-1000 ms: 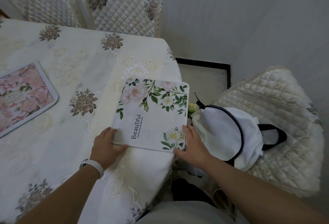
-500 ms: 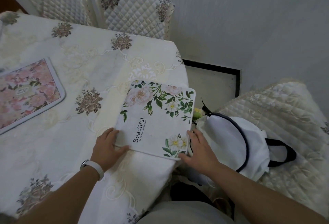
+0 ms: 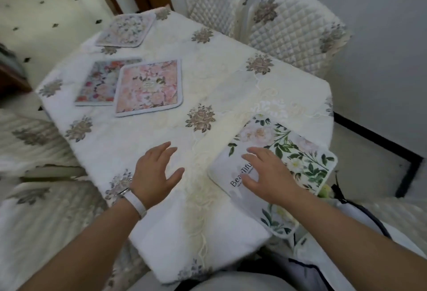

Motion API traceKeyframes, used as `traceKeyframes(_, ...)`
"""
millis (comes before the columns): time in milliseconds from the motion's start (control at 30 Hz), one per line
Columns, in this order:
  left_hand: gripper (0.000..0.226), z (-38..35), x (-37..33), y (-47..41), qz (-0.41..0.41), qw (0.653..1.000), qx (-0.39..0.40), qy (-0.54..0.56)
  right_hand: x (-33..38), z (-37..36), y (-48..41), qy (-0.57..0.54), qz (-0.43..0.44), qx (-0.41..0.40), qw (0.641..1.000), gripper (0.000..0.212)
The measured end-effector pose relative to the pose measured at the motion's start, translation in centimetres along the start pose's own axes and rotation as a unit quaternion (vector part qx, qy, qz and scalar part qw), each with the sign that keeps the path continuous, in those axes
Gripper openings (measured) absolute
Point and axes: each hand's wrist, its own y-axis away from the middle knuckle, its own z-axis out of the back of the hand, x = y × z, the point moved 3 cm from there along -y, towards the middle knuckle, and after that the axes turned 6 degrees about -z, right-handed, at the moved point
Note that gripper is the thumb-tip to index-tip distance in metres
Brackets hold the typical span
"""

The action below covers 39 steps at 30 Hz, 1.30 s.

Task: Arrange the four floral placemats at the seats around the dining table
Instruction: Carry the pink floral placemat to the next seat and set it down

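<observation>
1. We see four flower mats on the worktop (image 3: pixel 219 78), which has a cream cloth with brown flowers on it.
2. The white square placemat with green leaves and pale flowers (image 3: pixel 307 159) lies at the near right corner. It sits cornerwise to us, like a diamond. Its near corner looks to poke out past the edge.
3. Our right hand (image 3: pixel 265 175) lies flat on this mat with the fingers spread. It grips nothing.
4. Our left hand (image 3: pixel 157 173) is open too, with the fingers spread over bare cloth. It is beside the white mat and does not touch it. We cannot tell if it rests on the cloth.
5. The pink flower placemat with a grey edge (image 3: pixel 149 87) and the many-coloured flower placemat (image 3: pixel 99 82) lie together, ahead of us and to the left. The pink one covers the right edge of the other.
6. The pale flower placemat (image 3: pixel 126 29) lies farther back, by the far left corner.
7. We think the two mats that overlap must go to their own seats next. They lie left of both hands, so our left hand is nearer. The pink one is on top, so it should be lifted first.
</observation>
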Motion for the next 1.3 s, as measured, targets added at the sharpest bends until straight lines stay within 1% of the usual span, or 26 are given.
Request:
traceKeyframes(100,0.061,2.2,2.8,3.4,0.041,0.999,-0.011,-0.029,4.4,-0.5,-2.3,0.035,0.075,0.028,0.996,0.057)
traceKeyframes(233,0.062,5.7,6.3,8.9,0.091,0.993,-0.04,-0.066,11.3,-1.8,-3.3,0.081,0.163,0.054,0.982,0.061)
traceKeyframes(367,0.061,9.9,10.7,14.9,0.141,0.983,-0.072,-0.091,19.1,-3.1,-2.8,0.112,0.222,0.067,0.966,0.065)
traceKeyframes(467,0.061,12.4,13.8,19.8,0.151,0.98,-0.084,-0.102,25.4,-4.4,-1.9,0.144,0.257,0.063,0.953,0.068)
traceKeyframes(567,0.06,14.3,17.2,25.1,0.157,0.977,-0.08,-0.124,32.0,-6.0,-0.7,0.174,0.28,0.05,0.943,0.069)
traceKeyframes(700,0.058,16.8,22.7,32.6,0.183,0.969,-0.102,-0.134,40.7,-8.9,1.1,0.186,0.288,0.032,0.939,0.067)
traceKeyframes(800,0.057,18.6,26.4,37.7,0.195,0.966,-0.104,-0.135,46.8,-11.4,2.3,0.202,0.308,0.036,0.929,0.068)
traceKeyframes(967,0.063,21.1,30.7,45.2,0.229,0.958,-0.108,-0.136,56.0,-15.4,4.4,0.207,0.349,0.037,0.913,0.066)
traceKeyframes(1100,0.065,22.4,33.7,49.5,0.259,0.952,-0.105,-0.128,61.4,-17.9,4.7,0.21,0.374,0.053,0.902,0.071)
traceKeyframes(1300,0.071,23.3,37.1,53.1,0.301,0.94,-0.098,-0.125,66.7,-20.6,2.7,0.194,0.397,0.05,0.896,0.068)
